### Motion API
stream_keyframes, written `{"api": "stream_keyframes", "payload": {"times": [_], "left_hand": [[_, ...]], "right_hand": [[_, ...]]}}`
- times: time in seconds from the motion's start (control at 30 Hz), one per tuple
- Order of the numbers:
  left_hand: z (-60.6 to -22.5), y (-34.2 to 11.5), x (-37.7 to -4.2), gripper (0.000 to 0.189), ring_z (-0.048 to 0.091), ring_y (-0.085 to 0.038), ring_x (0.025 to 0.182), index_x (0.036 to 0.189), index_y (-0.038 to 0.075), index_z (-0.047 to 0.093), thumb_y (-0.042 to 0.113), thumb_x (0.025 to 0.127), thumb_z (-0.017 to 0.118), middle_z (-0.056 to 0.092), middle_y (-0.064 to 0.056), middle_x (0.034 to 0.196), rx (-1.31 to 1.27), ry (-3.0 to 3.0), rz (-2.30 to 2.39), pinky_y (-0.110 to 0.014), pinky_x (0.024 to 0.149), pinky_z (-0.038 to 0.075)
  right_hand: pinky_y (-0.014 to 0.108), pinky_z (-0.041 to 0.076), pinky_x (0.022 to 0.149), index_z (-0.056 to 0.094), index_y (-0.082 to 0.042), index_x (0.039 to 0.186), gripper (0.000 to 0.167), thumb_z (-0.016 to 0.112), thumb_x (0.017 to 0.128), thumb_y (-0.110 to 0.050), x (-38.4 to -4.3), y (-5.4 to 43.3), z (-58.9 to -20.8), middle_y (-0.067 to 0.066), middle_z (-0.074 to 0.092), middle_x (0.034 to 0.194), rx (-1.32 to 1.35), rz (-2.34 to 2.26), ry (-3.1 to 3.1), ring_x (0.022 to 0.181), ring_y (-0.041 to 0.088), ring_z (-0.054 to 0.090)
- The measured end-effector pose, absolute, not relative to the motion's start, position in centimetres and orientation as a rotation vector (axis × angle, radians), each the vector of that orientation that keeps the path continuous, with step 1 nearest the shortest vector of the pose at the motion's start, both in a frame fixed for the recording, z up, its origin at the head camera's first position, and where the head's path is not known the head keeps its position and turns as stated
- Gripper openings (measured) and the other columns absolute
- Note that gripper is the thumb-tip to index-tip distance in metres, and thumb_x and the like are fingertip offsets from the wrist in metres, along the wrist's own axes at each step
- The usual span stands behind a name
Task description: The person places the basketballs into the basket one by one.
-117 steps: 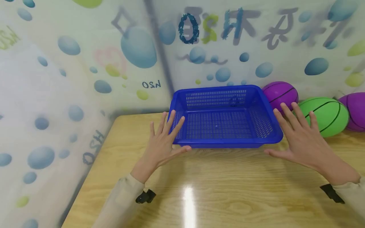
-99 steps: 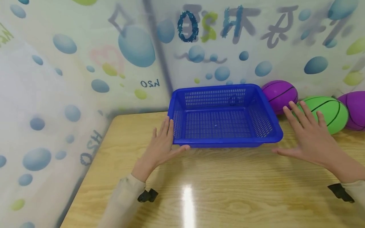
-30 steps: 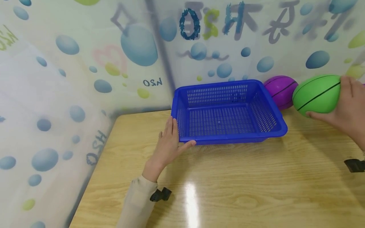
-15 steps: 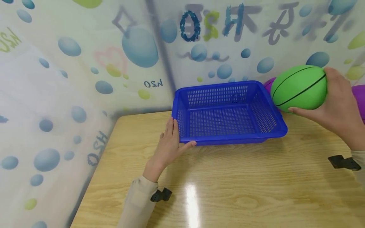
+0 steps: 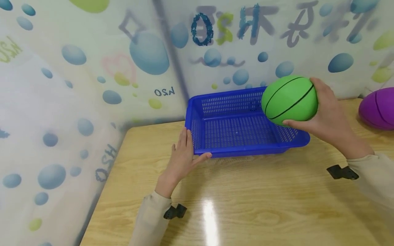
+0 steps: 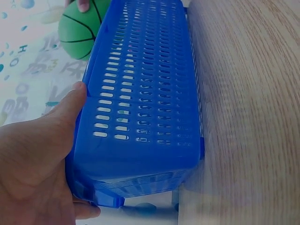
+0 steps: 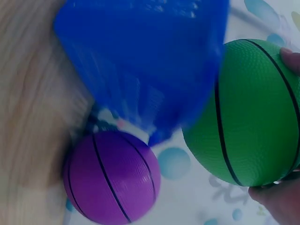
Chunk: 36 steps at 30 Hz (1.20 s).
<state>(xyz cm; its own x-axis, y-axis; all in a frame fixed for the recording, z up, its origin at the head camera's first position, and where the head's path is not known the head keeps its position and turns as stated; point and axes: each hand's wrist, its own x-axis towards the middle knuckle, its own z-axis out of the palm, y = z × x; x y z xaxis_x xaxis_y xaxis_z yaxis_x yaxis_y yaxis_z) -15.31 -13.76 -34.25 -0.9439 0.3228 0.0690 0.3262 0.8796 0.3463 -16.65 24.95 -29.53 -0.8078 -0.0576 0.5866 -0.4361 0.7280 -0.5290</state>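
Observation:
My right hand point(image 5: 330, 118) grips a green toy basketball point(image 5: 290, 100) with black lines, thumb below and fingers at its far right side. In the head view, the ball covers the right back corner of a blue perforated plastic basket point(image 5: 234, 148); the right wrist view shows it higher than the rim. No ball shows in the visible part of the basket. My left hand point(image 5: 178, 159) rests at the basket's front left corner, straight fingers along the left side and thumb on the front rim. The left wrist view shows the thumb point(image 6: 70, 103) against the rim.
A purple ball point(image 5: 380, 109) lies on the wooden table point(image 5: 261, 198) at the right. Another purple ball point(image 7: 112, 178) sits beside the basket, hidden in the head view. A patterned wall covering point(image 5: 147, 106) stands directly behind the basket and along the left.
My right hand took hold of the green ball, lifted it off the table and carried it left over the basket's right side. My left hand came to rest against the basket's left corner.

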Motion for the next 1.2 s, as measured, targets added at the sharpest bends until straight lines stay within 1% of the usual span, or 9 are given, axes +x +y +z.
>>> {"api": "stream_keyframes", "payload": {"times": [0.13,0.33,0.47,0.63,0.87,1.07,1.2], "left_hand": [[-34.4,-13.7,-15.4,0.101,-0.005,-0.027,0.140,0.146,-0.005,0.002,0.066,0.086,0.042,-0.006,-0.020,0.152,-0.507,-3.038,-0.563,-0.062,0.102,0.014],[-34.4,-13.5,-15.6,0.100,-0.003,-0.028,0.140,0.146,-0.005,0.004,0.067,0.087,0.039,-0.002,-0.021,0.153,-0.504,-3.028,-0.537,-0.061,0.102,0.016],[-34.4,-13.5,-15.6,0.101,-0.003,-0.028,0.140,0.146,-0.006,0.005,0.068,0.087,0.039,-0.001,-0.022,0.152,-0.505,-3.022,-0.534,-0.062,0.102,0.016],[-34.3,-13.5,-15.7,0.101,-0.004,-0.027,0.140,0.146,-0.005,0.004,0.069,0.086,0.037,-0.005,-0.020,0.153,-0.501,-3.035,-0.532,-0.064,0.101,0.011],[-34.2,-13.6,-15.7,0.101,-0.005,-0.025,0.140,0.147,-0.004,0.001,0.069,0.086,0.037,-0.007,-0.018,0.153,-0.490,-3.047,-0.528,-0.063,0.102,0.010],[-34.2,-13.6,-15.6,0.101,-0.006,-0.024,0.140,0.147,-0.003,0.001,0.068,0.086,0.040,-0.007,-0.018,0.153,-0.481,-3.047,-0.558,-0.063,0.102,0.009],[-34.3,-13.7,-15.6,0.101,-0.006,-0.024,0.140,0.147,-0.003,0.001,0.068,0.086,0.040,-0.008,-0.017,0.153,-0.481,-3.046,-0.566,-0.063,0.102,0.009]], "right_hand": [[0.065,0.036,0.084,0.025,-0.011,0.147,0.120,0.093,0.049,-0.020,-17.3,23.9,-30.6,0.020,0.037,0.138,0.434,0.904,-2.417,0.117,0.044,0.041],[0.062,0.039,0.081,0.027,-0.006,0.145,0.116,0.092,0.051,-0.025,-17.9,22.9,-32.0,0.020,0.039,0.135,0.487,0.877,-2.479,0.114,0.042,0.044],[0.063,0.038,0.082,0.025,0.000,0.144,0.115,0.090,0.055,-0.031,-18.1,22.4,-32.4,0.025,0.036,0.136,0.510,0.850,-2.568,0.115,0.043,0.041],[0.063,0.038,0.083,0.024,0.004,0.143,0.114,0.087,0.059,-0.039,-18.3,22.1,-32.6,0.028,0.034,0.137,0.506,0.818,-2.685,0.118,0.045,0.038],[0.062,0.036,0.088,0.021,0.010,0.141,0.114,0.085,0.062,-0.041,-19.1,22.0,-33.3,0.032,0.032,0.136,0.548,0.773,-2.785,0.120,0.046,0.034],[0.061,0.030,0.094,0.017,0.011,0.142,0.114,0.081,0.066,-0.045,-19.3,21.5,-33.0,0.031,0.026,0.140,0.598,0.726,-2.877,0.125,0.047,0.028],[0.061,0.028,0.096,0.015,0.010,0.143,0.112,0.079,0.070,-0.045,-19.2,21.5,-32.9,0.031,0.023,0.142,0.600,0.732,-2.912,0.127,0.047,0.025]]}}
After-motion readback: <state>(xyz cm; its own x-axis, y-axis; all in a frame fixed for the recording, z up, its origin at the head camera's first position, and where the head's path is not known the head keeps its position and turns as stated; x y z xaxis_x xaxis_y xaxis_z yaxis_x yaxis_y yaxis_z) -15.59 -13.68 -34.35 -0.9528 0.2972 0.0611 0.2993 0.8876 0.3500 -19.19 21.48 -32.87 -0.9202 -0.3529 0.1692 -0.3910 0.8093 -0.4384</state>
